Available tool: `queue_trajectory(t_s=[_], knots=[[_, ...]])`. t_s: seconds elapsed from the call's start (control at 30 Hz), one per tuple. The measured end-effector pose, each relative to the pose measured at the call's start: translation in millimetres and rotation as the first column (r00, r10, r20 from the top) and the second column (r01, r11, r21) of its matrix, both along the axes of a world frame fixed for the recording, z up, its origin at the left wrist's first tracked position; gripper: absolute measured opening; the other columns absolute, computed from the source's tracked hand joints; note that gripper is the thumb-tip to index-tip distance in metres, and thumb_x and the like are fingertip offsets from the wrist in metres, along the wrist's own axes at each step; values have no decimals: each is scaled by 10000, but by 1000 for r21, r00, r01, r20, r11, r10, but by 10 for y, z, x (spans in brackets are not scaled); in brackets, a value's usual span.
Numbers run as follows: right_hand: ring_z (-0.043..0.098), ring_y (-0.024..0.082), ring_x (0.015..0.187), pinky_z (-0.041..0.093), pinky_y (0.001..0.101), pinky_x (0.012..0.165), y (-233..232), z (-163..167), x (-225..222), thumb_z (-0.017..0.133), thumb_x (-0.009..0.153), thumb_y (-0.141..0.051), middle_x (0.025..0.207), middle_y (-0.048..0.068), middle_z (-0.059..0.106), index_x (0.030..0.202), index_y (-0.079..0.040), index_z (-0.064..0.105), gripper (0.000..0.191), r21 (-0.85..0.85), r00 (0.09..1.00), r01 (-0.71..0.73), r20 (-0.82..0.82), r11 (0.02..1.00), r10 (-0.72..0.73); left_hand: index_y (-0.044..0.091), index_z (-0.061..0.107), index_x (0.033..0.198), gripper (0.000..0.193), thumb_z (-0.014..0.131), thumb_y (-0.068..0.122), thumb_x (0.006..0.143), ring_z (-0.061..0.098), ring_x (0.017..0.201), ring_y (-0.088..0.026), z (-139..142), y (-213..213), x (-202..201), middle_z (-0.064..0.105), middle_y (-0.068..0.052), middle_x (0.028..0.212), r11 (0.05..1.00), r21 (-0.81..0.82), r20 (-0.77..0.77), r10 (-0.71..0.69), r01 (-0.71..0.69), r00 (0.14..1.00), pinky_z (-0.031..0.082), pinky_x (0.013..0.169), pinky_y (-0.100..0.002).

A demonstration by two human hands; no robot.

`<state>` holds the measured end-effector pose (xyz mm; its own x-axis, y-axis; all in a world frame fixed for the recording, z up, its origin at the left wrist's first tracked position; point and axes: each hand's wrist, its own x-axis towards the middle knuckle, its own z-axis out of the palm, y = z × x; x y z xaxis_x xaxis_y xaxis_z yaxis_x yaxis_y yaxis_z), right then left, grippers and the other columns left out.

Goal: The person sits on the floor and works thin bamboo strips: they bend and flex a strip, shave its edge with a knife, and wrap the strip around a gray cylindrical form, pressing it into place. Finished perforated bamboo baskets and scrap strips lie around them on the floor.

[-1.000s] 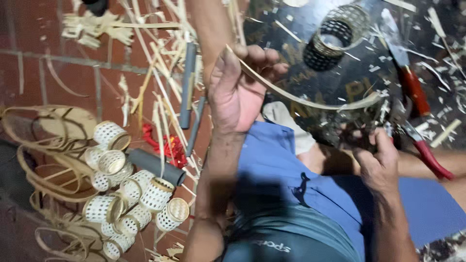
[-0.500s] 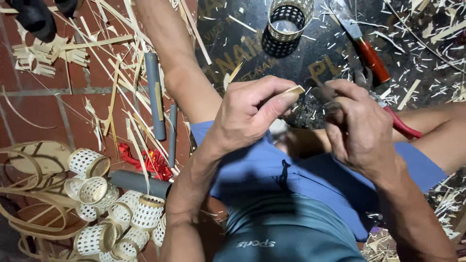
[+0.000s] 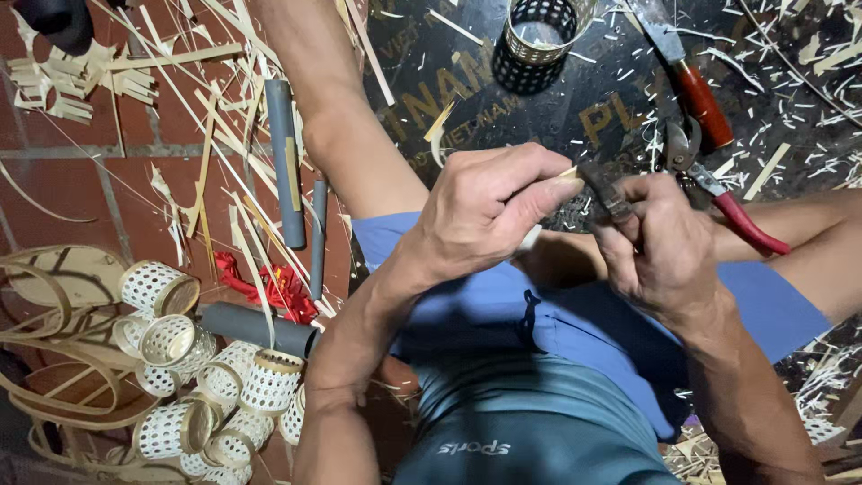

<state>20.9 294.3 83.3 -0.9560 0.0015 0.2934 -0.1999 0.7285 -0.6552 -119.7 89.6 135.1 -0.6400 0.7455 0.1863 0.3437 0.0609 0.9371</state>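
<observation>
Here, at your far left, a heap of small white woven rings [image 3: 193, 377] lies on the brick floor with grey tubes [image 3: 284, 162] and loose cane strips [image 3: 206, 135] beside it, likely kept close so you can reach them. In the middle, your left hand [image 3: 485, 211] is pinched shut on a thin pale strip end [image 3: 567, 172], held up over your lap toward your right hand [image 3: 660, 247], which is clamped on a small dark tool [image 3: 603, 187] meeting that tip. Farther right, a woven ring [image 3: 543, 27], a red-handled knife [image 3: 691, 85] and red-handled pliers [image 3: 727, 202] rest on a dark round board [image 3: 503, 99] printed with gold lettering.
</observation>
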Motion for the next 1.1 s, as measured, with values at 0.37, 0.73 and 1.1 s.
queue_trajectory(t_s=[0.37, 0.73, 1.1], knots=[[559, 136, 635, 453, 291, 556, -85, 61, -25, 646, 981, 16, 908, 107, 601, 884, -48, 416, 257, -531, 969, -15, 200, 847, 142, 22, 688, 1155, 117, 630, 106, 1098, 731, 791, -158, 0, -162, -193, 718, -82, 957, 980, 52, 48, -194, 191, 980, 572, 711, -268], [593, 192, 592, 468, 343, 531, -94, -164, -21, 693, 954, 12, 940, 150, 625, 955, 0, 486, 207, -229, 994, -35, 91, 973, 57, 23, 712, 1071, 102, 703, 117, 1032, 716, 719, -135, 57, -111, -54, 717, -71, 838, 996, -91, 42, 6, -2, 999, 553, 651, -278], [567, 288, 650, 477, 390, 598, 119, -221, 48, 655, 911, -36, 816, 151, 551, 1119, 60, 549, 252, -214, 975, -149, 129, 965, 179, 9, 719, 1096, 104, 736, 42, 998, 722, 763, -111, -27, -143, -8, 751, -57, 901, 997, -82, 86, 13, -6, 996, 553, 666, -257]])
